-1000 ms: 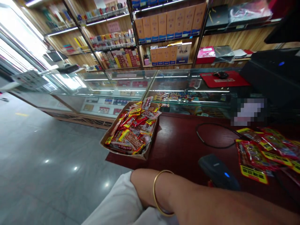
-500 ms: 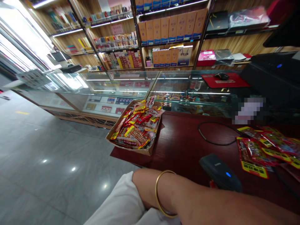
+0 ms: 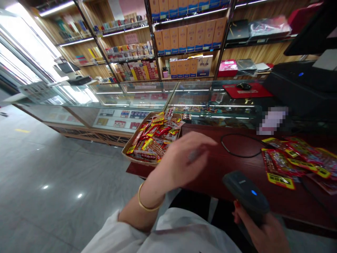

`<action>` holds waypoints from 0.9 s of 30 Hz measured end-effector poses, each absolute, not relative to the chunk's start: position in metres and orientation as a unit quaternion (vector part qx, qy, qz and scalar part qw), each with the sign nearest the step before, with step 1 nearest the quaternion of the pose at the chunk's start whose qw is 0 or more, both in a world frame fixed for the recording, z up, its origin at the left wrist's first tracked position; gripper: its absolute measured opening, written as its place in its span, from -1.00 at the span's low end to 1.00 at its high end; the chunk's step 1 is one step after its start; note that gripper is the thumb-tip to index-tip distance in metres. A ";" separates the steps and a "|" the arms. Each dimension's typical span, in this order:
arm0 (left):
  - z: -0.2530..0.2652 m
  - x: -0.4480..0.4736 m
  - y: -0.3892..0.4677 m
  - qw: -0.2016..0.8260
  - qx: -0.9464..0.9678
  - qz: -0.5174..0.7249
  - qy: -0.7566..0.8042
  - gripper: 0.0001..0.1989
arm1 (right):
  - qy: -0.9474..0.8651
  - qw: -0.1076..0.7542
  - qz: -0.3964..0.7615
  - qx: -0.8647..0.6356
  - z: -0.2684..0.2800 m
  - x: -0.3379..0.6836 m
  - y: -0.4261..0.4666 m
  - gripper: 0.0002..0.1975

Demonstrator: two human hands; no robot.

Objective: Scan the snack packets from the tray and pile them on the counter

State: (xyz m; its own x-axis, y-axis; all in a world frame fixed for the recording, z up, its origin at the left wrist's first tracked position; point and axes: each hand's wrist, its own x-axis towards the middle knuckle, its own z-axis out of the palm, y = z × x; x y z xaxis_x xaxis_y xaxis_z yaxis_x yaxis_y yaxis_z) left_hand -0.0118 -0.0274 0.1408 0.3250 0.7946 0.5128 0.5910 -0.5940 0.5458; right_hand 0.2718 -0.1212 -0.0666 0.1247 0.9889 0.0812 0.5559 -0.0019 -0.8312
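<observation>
In our right hand (image 3: 273, 230) we hold the scanner (image 3: 244, 189), fingers closed round its grip at the near side of the desk (image 3: 207, 175). Our left hand (image 3: 181, 160) is half curled, with a narrow gap between thumb and fingers; we cannot tell whether anything sits in it. It covers the near right corner of the box (image 3: 133, 159), and we cannot tell whether they touch. The box stands at the desk's left end, heaped with packets (image 3: 158, 131); a loose pile (image 3: 279, 165) lies to the right. A bump from our left wrist could tip the box floorward, since it sits near the edge, or spill its top packets. A careless sweep rightward could snag the looped cable (image 3: 231, 153). In the pile, overlaps could hide a code or cause a misread.
</observation>
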 end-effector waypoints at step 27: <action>0.051 0.024 0.055 0.431 0.571 0.463 0.523 -0.76 | -0.515 0.401 0.345 -0.674 -0.042 0.257 -0.096 -0.52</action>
